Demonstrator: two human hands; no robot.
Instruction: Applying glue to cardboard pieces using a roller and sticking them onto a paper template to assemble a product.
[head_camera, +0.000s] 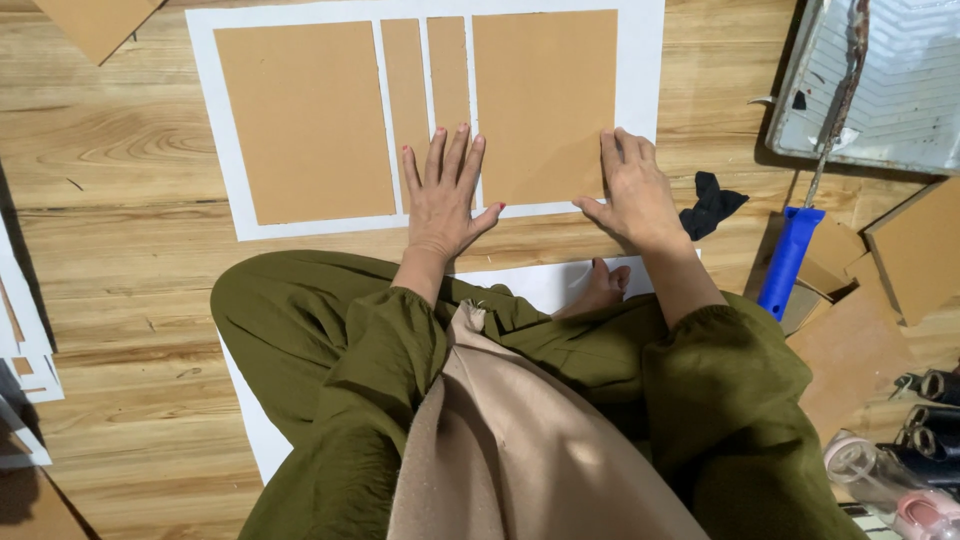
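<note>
A white sheet (640, 60) lies on the wooden floor with brown cardboard pieces on it: a large panel at the left (305, 120), two narrow strips (404, 90) (448, 70), and a large panel at the right (545, 100). My left hand (443, 195) lies flat with fingers spread over the lower ends of the narrow strips. My right hand (632, 190) presses flat on the lower right corner of the right panel. Neither hand holds anything.
A paint tray (900, 90) with a blue-handled roller (790, 260) sits at the upper right. A black scrap (712, 205) lies near my right hand. Cardboard offcuts (915, 250), a plastic bottle (870, 475) and dark rolls (935, 415) are at the right. My green-trousered legs fill the foreground.
</note>
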